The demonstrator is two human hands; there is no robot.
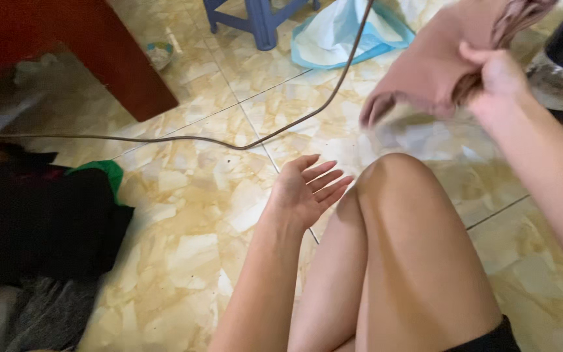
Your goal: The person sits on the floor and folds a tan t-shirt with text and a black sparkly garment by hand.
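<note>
A person sits on a floor of glossy cream and yellow marble-pattern tiles [190, 215], seen from above, with one bare knee [392, 182] raised in the middle of the view.

The right hand [493, 81] is lifted at the upper right, its fingers clenched around a bunched, dusty-pink piece of soft cloth [425, 65]. The cloth hangs from the fist toward the left and downward, so its long line runs on a slant, and its loose lower end dangles above the tiles just beyond the knee.

The left hand [307, 189] is empty, palm up and fingers spread, hovering low over the floor just left of the knee. It lies below and to the left of the cloth, apart from it; the right hand is the only one touching the cloth.

At the far left, a heap of dark clothing [40, 221] with a bit of green fabric [102, 173] lies on the floor. A thin dark cable [229, 142] snakes across the tiles. Farther back are a reddish-brown wooden cabinet [99, 45], the legs of a blue plastic stool [259, 19], and a light blue and white plastic bag [340, 32] lying slack; what it holds cannot be seen.
</note>
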